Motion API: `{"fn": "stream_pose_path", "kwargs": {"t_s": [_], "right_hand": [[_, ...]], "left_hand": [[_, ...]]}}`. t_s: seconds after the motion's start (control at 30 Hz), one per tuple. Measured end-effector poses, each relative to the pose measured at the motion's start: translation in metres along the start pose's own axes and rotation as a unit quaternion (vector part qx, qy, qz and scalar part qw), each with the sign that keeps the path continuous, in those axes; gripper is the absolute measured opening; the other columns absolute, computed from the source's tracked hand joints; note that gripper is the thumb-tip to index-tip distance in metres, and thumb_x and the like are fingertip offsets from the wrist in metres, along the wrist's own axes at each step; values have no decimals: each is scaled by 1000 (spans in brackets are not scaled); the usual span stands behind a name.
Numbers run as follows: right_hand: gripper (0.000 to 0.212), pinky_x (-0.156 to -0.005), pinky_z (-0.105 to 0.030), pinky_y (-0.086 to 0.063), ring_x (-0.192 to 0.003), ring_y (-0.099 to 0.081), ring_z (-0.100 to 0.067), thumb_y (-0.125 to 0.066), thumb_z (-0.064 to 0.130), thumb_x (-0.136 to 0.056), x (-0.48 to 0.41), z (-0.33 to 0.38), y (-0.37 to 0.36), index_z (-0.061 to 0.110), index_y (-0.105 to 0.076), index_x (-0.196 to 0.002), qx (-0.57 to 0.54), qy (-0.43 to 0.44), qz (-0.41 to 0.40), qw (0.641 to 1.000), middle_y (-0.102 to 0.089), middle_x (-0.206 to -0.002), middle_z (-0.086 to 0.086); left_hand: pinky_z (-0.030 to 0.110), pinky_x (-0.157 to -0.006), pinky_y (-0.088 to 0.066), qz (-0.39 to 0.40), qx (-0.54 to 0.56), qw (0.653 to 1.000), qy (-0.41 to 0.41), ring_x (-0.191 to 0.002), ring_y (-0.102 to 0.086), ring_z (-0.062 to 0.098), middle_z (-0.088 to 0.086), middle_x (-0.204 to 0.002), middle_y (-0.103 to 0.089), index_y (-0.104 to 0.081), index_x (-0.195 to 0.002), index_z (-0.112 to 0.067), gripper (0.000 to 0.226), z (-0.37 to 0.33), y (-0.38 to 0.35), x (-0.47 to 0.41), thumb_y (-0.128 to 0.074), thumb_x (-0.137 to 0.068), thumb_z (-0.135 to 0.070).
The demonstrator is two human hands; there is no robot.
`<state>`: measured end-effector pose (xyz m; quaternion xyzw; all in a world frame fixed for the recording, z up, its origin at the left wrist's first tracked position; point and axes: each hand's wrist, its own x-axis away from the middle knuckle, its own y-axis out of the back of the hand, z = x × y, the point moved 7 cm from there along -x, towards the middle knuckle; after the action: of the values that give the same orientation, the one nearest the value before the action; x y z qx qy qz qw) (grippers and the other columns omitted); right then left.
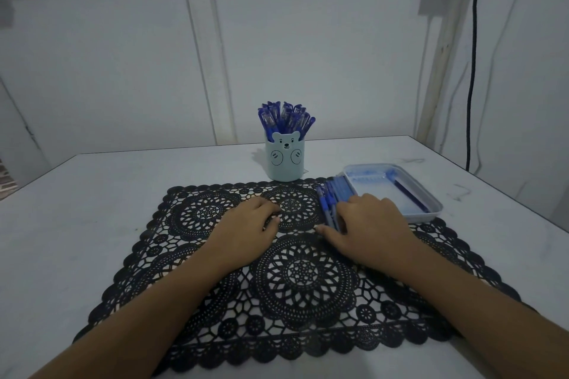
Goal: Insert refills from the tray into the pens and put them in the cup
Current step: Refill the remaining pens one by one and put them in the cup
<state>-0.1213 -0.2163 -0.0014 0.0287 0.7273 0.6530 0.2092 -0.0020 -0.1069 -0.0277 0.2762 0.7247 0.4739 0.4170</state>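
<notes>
A pale blue bear-face cup (pixel 285 160) stands at the far edge of the mat, packed with several blue pens (pixel 286 118). To its right lies a shallow white tray (pixel 431 194) with one dark blue refill (pixel 411 195) inside. Between tray and mat centre lies a bundle of blue pens (pixel 331 197). My right hand (pixel 369 224) lies over the near end of that bundle, fingers curled down onto the pens; whether it grips one cannot be told. My left hand (pixel 246 224) rests on the mat with loosely curled fingers and holds nothing.
A black lace placemat (pixel 292 280) covers the middle of the white table (pixel 92 209). A wall with white posts stands close behind the table. A black cable (pixel 472 71) hangs at the right.
</notes>
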Motion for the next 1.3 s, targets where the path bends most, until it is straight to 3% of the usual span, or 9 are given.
{"fn": "stream_pose_path", "kwargs": {"t_s": [0.2, 0.33, 0.47, 0.8, 0.9, 1.0, 1.13, 1.2, 1.3], "right_hand": [[46, -71, -31, -31, -70, -41, -17, -36, 52, -91, 4, 10, 1, 20, -27, -61, 35, 10, 20, 999, -33, -63, 5], [28, -69, -29, -30, -71, -41, -17, -37, 35, -94, 8, 15, 3, 15, -43, -75, 22, 32, -6, 999, -37, -69, 3], [32, -70, -30, -34, -73, -40, -16, -34, 42, -95, 10, 17, 1, 16, -44, -81, 6, 37, 4, 999, -36, -73, 3], [29, -68, -30, -46, -70, -54, -13, -48, 39, -88, 8, 8, 12, 14, -59, -79, -193, -25, -95, 976, -57, -77, 2], [29, -64, -30, -41, -63, -49, -12, -48, 41, -84, 12, 26, 16, 17, -56, -71, -215, 36, -141, 966, -51, -70, 6], [35, -58, -28, -33, -54, -40, -6, -39, 46, -79, 16, 37, 17, 19, -53, -62, -213, 96, -184, 955, -42, -61, 12], [45, -56, -28, -37, -58, -42, -7, -32, 49, -85, 16, 38, 15, 17, -59, -71, -216, 132, -171, 952, -45, -65, 10], [48, -57, -21, -37, -65, -45, -6, -30, 49, -86, 14, 29, 18, 15, -63, -80, -244, 117, -180, 946, -48, -72, 10], [40, -69, -14, -36, -81, -47, -4, -35, 41, -89, 14, 15, 25, 14, -63, -99, -281, 95, -233, 926, -52, -89, 8]], "left_hand": [[26, -98, -35, 0, -2, 1000, 0, -115, -45, 9, -6, -128, -49, -51, -126, -20, 34, 1, 0, 0, -37, -96, -31], [26, -99, -34, -1, 1, 1000, 0, -116, -44, 9, -7, -129, -48, -51, -126, -21, 34, -1, 1, 1, -37, -96, -31], [24, -97, -33, -3, -2, 1000, -1, -116, -43, 8, -8, -129, -48, -50, -126, -22, 34, -1, 1, 1, -37, -96, -32], [21, -80, -39, -12, 116, 992, 47, -93, -53, 4, -8, -109, -62, -61, -113, -21, 37, -6, 13, 0, -36, -96, -41], [21, -68, -42, -28, 243, 963, 111, -76, -55, 5, -8, -83, -61, -66, -104, -22, 46, -12, 21, -3, -34, -91, -53], [16, -66, -41, -54, 340, 925, 164, -77, -56, 3, -8, -81, -61, -66, -96, -15, 36, -14, 24, -6, -45, -92, -44], [25, -64, -55, -20, 603, 758, 249, -69, -66, 14, 9, -81, -65, -59, -95, -1, 21, -17, 16, -1, -50, -93, -20], [23, -58, -54, -32, 573, 784, 238, -62, -62, 12, 7, -79, -61, -57, -105, -2, 22, -13, 28, -3, -47, -94, -19], [21, -53, -51, -37, 392, 904, 167, -61, -54, 11, 1, -76, -58, -57, -113, -15, 23, -12, 51, -7, -45, -95, -24]]}}
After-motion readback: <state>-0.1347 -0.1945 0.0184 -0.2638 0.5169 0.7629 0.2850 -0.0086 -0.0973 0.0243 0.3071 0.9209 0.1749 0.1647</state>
